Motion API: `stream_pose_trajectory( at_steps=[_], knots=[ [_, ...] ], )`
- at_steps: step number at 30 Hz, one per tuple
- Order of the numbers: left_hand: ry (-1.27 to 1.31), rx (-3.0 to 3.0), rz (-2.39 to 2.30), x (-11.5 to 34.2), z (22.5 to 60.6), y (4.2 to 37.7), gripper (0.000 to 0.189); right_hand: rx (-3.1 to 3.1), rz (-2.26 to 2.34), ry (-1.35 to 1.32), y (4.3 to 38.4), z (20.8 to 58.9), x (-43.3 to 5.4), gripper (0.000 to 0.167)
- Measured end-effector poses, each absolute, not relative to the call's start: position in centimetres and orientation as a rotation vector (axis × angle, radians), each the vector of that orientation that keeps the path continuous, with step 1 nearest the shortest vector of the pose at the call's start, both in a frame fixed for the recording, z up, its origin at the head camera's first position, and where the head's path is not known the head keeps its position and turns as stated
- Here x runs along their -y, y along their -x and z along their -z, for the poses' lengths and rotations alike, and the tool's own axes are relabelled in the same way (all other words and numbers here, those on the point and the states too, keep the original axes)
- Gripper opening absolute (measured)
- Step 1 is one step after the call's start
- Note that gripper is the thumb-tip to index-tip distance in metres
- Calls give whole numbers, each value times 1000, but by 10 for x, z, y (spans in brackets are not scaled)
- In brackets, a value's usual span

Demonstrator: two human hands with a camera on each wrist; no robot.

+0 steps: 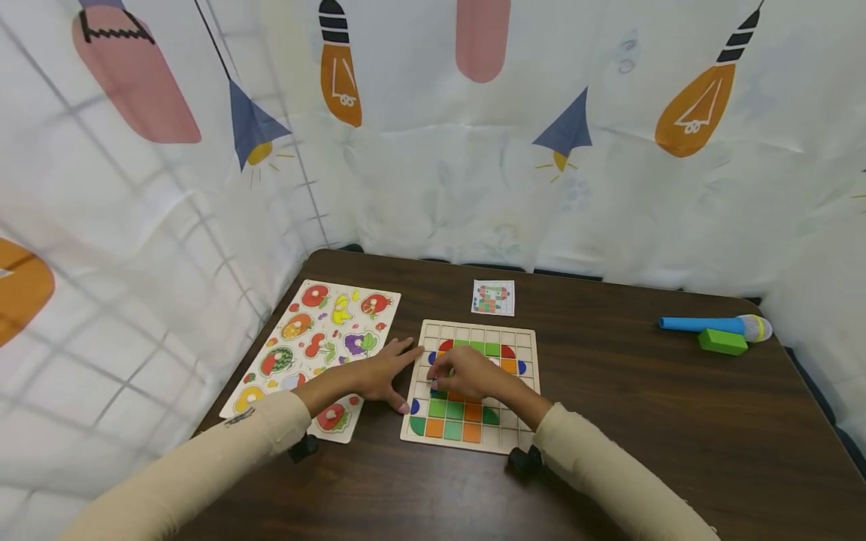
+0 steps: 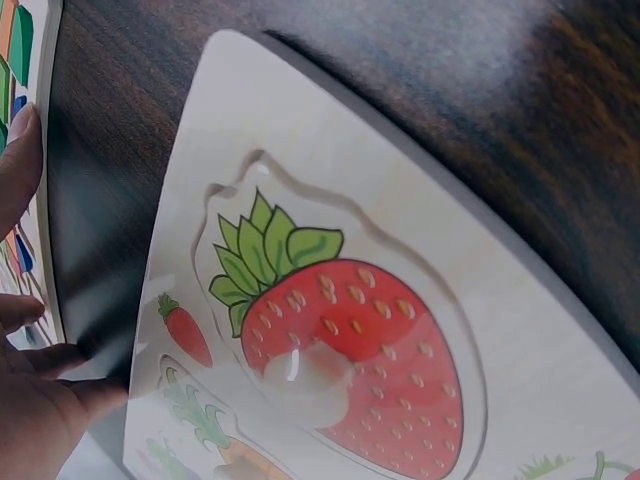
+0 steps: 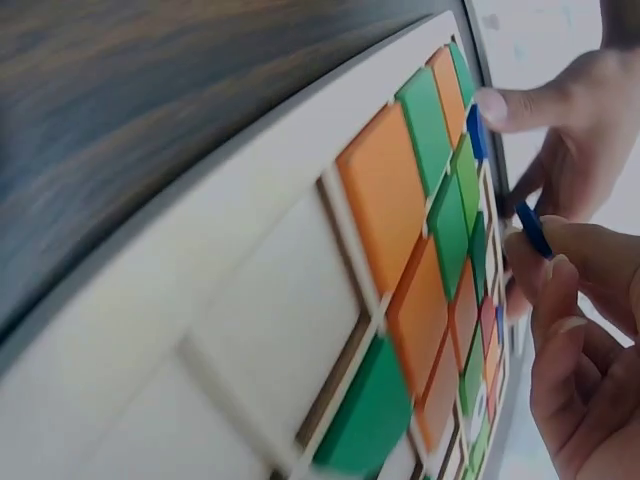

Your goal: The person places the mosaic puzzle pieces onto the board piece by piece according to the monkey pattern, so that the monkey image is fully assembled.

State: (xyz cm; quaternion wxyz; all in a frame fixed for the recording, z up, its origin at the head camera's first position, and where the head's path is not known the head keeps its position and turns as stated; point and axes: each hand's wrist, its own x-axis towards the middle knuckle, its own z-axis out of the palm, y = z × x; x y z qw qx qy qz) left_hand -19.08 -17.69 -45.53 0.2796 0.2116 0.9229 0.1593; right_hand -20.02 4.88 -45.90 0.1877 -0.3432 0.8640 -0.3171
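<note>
A wooden grid board [image 1: 525, 346] lies on the table, partly filled with green, orange, red and blue tiles. Over its left half, my right hand [image 1: 469, 373] pinches a small dark-blue tile [image 3: 533, 229] between thumb and fingertips, held just above the board. My left hand [image 1: 379, 373] is spread, with its fingers and thumb at the board's left edge. Part of the tile pattern is hidden under the right hand. Left of the board is a fruit-and-vegetable puzzle board [image 1: 389, 300], with a strawberry piece [image 2: 400, 350] close up in the left wrist view.
A small printed pattern card [image 1: 493, 297] lies behind the grid board. At the far right of the dark table [image 1: 609, 421] are a blue toy microphone [image 1: 704, 324] and a green block [image 1: 722, 342]. Printed white curtains [image 1: 433, 188] hang behind and on the left.
</note>
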Motion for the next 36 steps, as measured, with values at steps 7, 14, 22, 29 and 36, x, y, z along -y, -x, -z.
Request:
stream_pose_trajectory(
  at_steps=[7,14,22,29,36],
  knots=[
    [-574,-2480,-418,174,454,191,108,-2429,925,976,201,469,-33,4],
    [-573,-2475,-424,174,454,191,109,-2503,893,1043,197,476,-28,7],
    [-582,-2468,-423,176,455,192,108,-2537,847,934,196,469,-32,10],
    [-582,-2464,-419,176,455,192,108,-2549,808,939,194,472,-31,5],
    [-607,-2468,-411,174,456,195,108,-2595,780,919,193,468,-34,13]
  ],
)
